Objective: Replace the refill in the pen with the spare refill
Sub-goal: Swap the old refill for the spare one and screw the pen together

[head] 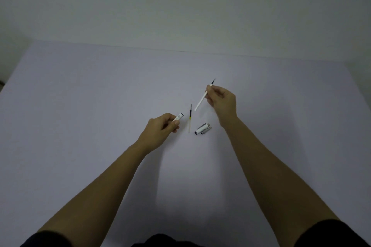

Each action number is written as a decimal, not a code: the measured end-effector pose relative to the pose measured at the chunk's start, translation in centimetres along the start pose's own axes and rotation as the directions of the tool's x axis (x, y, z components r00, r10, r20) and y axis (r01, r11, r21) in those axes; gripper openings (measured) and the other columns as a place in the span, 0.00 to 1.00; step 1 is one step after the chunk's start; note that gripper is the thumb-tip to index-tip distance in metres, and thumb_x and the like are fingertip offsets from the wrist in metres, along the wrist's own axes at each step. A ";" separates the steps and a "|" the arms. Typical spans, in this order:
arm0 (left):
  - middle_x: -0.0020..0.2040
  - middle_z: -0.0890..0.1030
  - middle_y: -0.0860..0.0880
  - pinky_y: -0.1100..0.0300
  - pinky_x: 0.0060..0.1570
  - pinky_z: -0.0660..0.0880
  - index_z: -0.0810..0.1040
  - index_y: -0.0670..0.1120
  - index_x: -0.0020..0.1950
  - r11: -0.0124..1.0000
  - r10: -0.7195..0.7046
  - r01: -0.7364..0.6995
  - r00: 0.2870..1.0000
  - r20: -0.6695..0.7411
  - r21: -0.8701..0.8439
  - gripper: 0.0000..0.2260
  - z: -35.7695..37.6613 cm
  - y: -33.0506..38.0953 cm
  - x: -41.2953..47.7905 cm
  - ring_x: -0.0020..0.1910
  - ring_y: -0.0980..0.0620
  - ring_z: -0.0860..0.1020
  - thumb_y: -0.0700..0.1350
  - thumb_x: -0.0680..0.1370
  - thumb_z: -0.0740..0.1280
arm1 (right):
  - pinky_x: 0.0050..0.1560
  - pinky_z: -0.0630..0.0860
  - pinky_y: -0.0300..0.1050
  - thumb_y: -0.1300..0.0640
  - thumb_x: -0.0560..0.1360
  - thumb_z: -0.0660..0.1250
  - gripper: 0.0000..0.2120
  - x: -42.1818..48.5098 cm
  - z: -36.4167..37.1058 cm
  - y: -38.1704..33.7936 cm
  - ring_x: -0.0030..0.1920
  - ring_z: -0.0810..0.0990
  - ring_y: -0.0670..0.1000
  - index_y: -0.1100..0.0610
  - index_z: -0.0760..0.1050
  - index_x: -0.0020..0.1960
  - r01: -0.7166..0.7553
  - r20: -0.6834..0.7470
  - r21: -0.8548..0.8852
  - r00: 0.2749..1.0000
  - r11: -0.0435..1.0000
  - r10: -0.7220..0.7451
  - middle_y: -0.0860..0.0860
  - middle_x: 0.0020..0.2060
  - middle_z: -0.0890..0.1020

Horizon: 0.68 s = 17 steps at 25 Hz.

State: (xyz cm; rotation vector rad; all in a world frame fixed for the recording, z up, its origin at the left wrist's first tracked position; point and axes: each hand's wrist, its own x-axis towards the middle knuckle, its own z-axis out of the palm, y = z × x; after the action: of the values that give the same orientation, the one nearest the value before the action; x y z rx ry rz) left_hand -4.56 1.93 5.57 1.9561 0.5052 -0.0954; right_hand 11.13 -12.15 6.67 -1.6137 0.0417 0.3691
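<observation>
My left hand [160, 129] grips the white pen barrel [178, 117], whose open end points up and to the right. My right hand [221, 100] pinches a thin white refill [201, 101] with a dark tip, held tilted above the table. A second refill [190, 117], dark at its far half and pale at its near half, lies flat on the table between my hands. The white pen cap [201, 128] with a grey clip lies just right of it, with a small grey piece beside the cap.
A pale lilac table [100, 96] spreads around the parts, its far edge meeting a plain light wall [180, 6]. Both my forearms reach in from the bottom of the view.
</observation>
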 end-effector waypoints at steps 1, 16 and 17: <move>0.45 0.84 0.50 0.52 0.52 0.77 0.78 0.48 0.50 1.000 -0.007 0.007 1.000 -0.010 0.001 0.09 -0.2 -0.2 0.2 0.46 0.54 0.82 0.51 0.78 0.62 | 0.42 0.79 0.37 0.56 0.73 0.70 0.10 0.8 0.0 0.7 0.34 0.81 0.42 0.62 0.80 0.49 -0.002 -0.027 -0.107 1.000 0.994 -0.001 0.51 0.35 0.82; 0.44 0.84 0.49 0.61 0.48 0.75 0.78 0.47 0.50 1.000 -0.010 0.010 0.997 -0.073 -0.004 0.09 -1.5 -0.1 4.7 0.46 0.54 0.82 0.50 0.79 0.62 | 0.44 0.69 0.40 0.56 0.71 0.71 0.10 4.6 2.6 6.7 0.48 0.80 0.57 0.64 0.77 0.45 0.001 0.003 -0.718 1.000 0.696 0.001 0.59 0.44 0.83; 0.44 0.84 0.49 0.62 0.47 0.75 0.78 0.47 0.50 1.000 -0.005 0.005 0.998 -0.070 0.001 0.09 -1.4 -0.1 4.7 0.46 0.54 0.82 0.50 0.79 0.62 | 0.44 0.69 0.41 0.56 0.71 0.71 0.10 4.6 2.6 6.6 0.48 0.80 0.57 0.64 0.78 0.45 0.006 0.002 -0.724 1.000 0.690 -0.006 0.59 0.44 0.83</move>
State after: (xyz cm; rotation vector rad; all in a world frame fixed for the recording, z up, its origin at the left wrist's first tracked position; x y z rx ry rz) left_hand -0.54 4.64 4.75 1.9649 0.5560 -0.0307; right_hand 13.28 -9.32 -1.00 -2.4107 -0.1294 0.4063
